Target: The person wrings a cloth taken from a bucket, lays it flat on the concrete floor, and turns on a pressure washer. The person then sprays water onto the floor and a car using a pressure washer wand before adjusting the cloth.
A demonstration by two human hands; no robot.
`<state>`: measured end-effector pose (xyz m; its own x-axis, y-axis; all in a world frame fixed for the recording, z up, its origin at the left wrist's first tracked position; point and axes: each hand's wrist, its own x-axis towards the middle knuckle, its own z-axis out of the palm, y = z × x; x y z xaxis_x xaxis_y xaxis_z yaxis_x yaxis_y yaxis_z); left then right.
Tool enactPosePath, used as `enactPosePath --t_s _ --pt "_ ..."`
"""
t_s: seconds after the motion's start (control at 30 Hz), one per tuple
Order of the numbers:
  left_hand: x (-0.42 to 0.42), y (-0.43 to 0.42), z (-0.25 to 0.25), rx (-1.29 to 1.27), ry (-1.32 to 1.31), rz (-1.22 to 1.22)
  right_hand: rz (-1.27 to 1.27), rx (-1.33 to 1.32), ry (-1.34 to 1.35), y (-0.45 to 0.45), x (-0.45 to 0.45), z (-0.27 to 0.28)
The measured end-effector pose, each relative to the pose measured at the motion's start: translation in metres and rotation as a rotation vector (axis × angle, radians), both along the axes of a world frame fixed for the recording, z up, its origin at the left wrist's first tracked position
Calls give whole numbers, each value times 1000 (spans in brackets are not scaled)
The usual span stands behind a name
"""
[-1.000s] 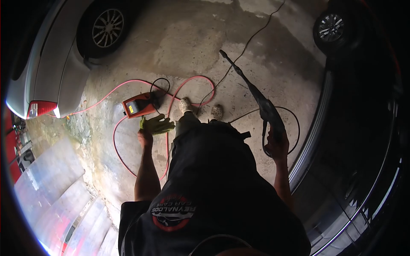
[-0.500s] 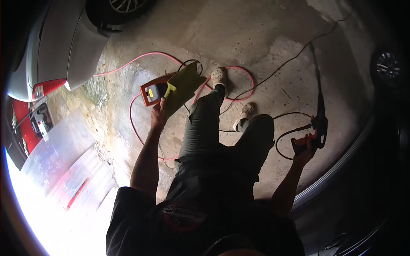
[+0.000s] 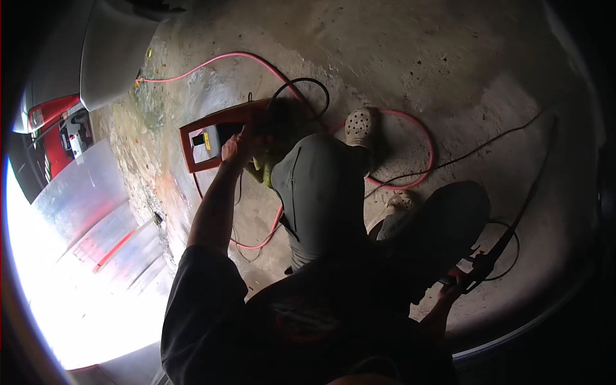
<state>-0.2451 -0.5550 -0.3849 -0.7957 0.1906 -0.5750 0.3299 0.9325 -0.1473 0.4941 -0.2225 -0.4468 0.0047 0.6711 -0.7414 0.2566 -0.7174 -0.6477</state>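
My left hand [image 3: 235, 149] is at the near side of an orange and grey machine with a yellow label [image 3: 204, 142], probably a pressure washer. Its fingertips fade into the machine's dark part, so their grip is unclear. A yellow-green piece [image 3: 260, 169] shows just beside that hand, mostly hidden behind my raised knee; whether the hand touches it I cannot tell. Low on the right, my right hand [image 3: 453, 287] is closed round the grip of a pressure washer gun [image 3: 486, 262]. Its long dark lance [image 3: 538, 173] points up and away over the floor.
A pink hose [image 3: 431, 144] loops over the wet concrete around my clogs [image 3: 360, 127]. A black hose [image 3: 327, 96] curves beside the machine, and a thin cable [image 3: 481, 144] crosses the floor. A car's rear [image 3: 115, 58] stands upper left, near shiny sheet panels [image 3: 90, 212].
I have crouched lower, and my knees have risen in view. The yellow-green piece in my left hand has dropped to beside my knee. My right hand with the gun has moved lower.
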Motion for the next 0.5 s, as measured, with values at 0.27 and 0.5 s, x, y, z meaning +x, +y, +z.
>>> enactPosePath --t_s 0.27,0.5 --pt "-62 -8 -112 -427 76 -366 -186 -94 -130 -70 -10 -71" --pt "-86 -38 -145 -380 116 -454 -19 -11 -93 -32 -45 -78"
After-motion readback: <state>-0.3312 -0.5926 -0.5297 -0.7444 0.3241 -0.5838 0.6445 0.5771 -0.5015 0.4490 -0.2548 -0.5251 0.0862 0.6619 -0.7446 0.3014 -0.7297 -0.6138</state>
